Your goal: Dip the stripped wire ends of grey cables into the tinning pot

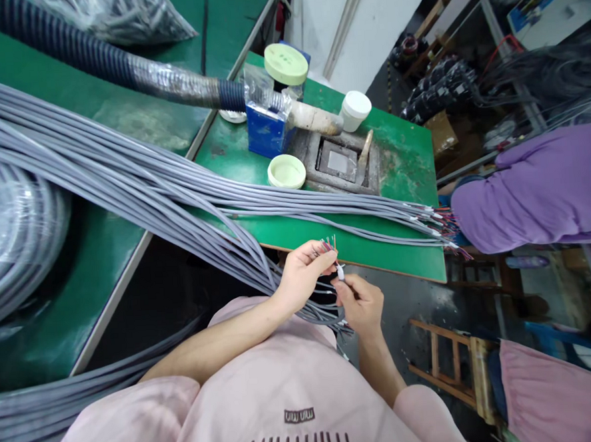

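My left hand [301,274] is closed in a pinch on the thin coloured wires [331,243] at the stripped end of a grey cable. Just below them, the fingers of my right hand [365,305] are closed on the same cable beneath a small white piece [341,271], which could be a label or a tie. Other grey cables [326,316] hang between my lap and the table edge, partly hidden by my left forearm. On the table, a long bundle of grey cables [294,198] runs to the right and ends in bared coloured wires [448,221].
A solder-pot-like square tray [312,173] with a stick stands behind the bundle. Near it are a blue box [264,129], a ribbed hose [167,82], a white cup [355,110] and a pale lid [286,172]. A person in purple [538,186] is at the right, above a wooden stool [449,358].
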Tool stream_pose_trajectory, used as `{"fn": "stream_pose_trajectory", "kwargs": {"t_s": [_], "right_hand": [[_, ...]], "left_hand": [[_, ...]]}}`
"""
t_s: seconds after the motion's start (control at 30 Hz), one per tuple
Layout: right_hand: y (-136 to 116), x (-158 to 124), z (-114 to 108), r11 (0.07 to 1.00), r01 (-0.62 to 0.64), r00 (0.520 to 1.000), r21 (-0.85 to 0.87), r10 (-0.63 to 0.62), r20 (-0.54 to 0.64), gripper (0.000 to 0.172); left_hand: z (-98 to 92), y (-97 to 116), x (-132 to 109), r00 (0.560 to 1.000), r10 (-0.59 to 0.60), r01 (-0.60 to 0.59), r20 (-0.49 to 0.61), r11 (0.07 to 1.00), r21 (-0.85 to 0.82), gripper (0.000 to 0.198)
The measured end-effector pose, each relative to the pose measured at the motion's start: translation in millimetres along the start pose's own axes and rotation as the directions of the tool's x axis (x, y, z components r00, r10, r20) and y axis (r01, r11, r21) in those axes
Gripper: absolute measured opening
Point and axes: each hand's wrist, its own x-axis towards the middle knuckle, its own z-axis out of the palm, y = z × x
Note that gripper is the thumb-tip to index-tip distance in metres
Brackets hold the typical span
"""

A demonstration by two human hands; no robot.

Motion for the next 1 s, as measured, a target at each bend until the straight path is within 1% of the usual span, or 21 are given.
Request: {"fn": "stream_pose_trajectory", "kwargs": {"t_s": [0.1, 0.17, 0.2, 0.23, 0.3, 0.33, 0.37, 0.43, 0.5, 0.57, 0.63, 0.73, 0.8, 0.83, 0.87, 0.93, 1.0], "right_hand": [[0.9, -1.3, 1.2, 1.0, -0.011, 1.0, 0.006, 0.011, -0.007, 0.024], [3.5, -3.5, 3.5, 0.999, -0.031, 0.999, 0.031, 0.032, -0.019, 0.02], [5.3, -4.6, 4.9, 0.998, -0.039, 0.999, 0.045, 0.041, -0.036, 0.017], [7.4, -5.3, 6.2, 0.998, -0.04, 0.997, 0.057, 0.044, -0.062, 0.017], [10.9, -4.9, 7.8, 0.999, -0.005, 0.992, 0.049, 0.011, -0.123, 0.033], [11.8, -3.4, 7.8, 0.999, 0.031, 0.989, 0.022, -0.028, -0.145, 0.039], [12.0, -1.0, 7.4, 0.997, 0.078, 0.986, -0.018, -0.079, -0.149, 0.041], [9.9, 5.8, 5.3, 0.978, 0.185, 0.974, -0.101, -0.196, -0.116, 0.037], [5.4, 13.3, 2.9, 0.952, 0.265, 0.958, -0.154, -0.278, -0.067, 0.034], [-0.2, 19.7, 1.1, 0.943, 0.288, 0.954, -0.168, -0.298, -0.038, 0.034], [-5.3, 25.0, -0.5, 0.952, 0.263, 0.963, -0.157, -0.268, -0.016, 0.033], [-10.7, 36.9, -4.4, 0.979, 0.18, 0.984, -0.092, -0.18, 0.008, 0.03], [-12.9, 52.3, -7.9, 0.994, 0.108, 0.994, -0.007, -0.108, -0.005, 0.029], [-13.7, 62.9, -9.3, 0.995, 0.078, 0.997, 0.054, -0.077, -0.017, 0.029], [-14.4, 75.4, -10.1, 0.991, 0.057, 0.998, 0.123, -0.054, -0.027, 0.029], [-15.8, 104.2, -9.2, 0.963, 0.033, 0.999, 0.269, -0.028, -0.022, 0.028], [-17.4, 134.5, -4.4, 0.928, -0.009, 0.999, 0.372, -0.008, 0.046, 0.027]], "left_hand": [[-0.2, -1.3, 0.0, 1.0, 0.005, -0.005, 0.002, 1.0, 0.006, 0.027], [0.0, -2.0, -0.2, 1.0, -0.001, 0.001, 0.0, 1.0, 0.012, 0.028], [0.2, -2.1, -0.3, 1.0, -0.005, 0.005, -0.001, 1.0, 0.017, 0.028], [0.4, -2.0, -0.4, 1.0, -0.009, 0.009, -0.001, 1.0, 0.023, 0.029], [0.9, -1.4, -0.4, 1.0, -0.015, 0.015, 0.002, 0.999, 0.038, 0.029], [1.1, -1.0, -0.4, 1.0, -0.017, 0.016, 0.003, 0.999, 0.045, 0.029], [1.1, -0.6, -0.4, 1.0, -0.015, 0.014, 0.006, 0.998, 0.053, 0.029], [0.9, -0.1, -0.6, 1.0, 0.009, -0.01, 0.005, 0.998, 0.065, 0.031], [-0.3, -0.4, -1.3, 0.998, 0.058, -0.058, -0.005, 0.995, 0.077, 0.033], [-2.4, -1.9, -2.5, 0.992, 0.128, -0.125, -0.017, 0.986, 0.11, 0.033], [-5.6, -3.7, -3.7, 0.979, 0.205, -0.2, -0.011, 0.966, 0.164, 0.029], [-12.2, -2.5, -3.9, 0.954, 0.295, -0.3, 0.06, 0.925, 0.233, 0.023], [-18.0, 3.4, -1.5, 0.928, 0.358, -0.373, 0.106, 0.89, 0.263, 0.027], [-21.4, 7.9, 0.7, 0.91, 0.398, -0.414, 0.113, 0.864, 0.286, 0.03], [-25.4, 13.0, 3.7, 0.888, 0.446, -0.456, 0.109, 0.829, 0.324, 0.032], [-34.8, 23.4, 11.6, 0.833, 0.545, -0.526, 0.095, 0.727, 0.442, 0.031], [-45.2, 31.0, 20.6, 0.777, 0.619, -0.557, 0.114, 0.592, 0.583, 0.024]]}}
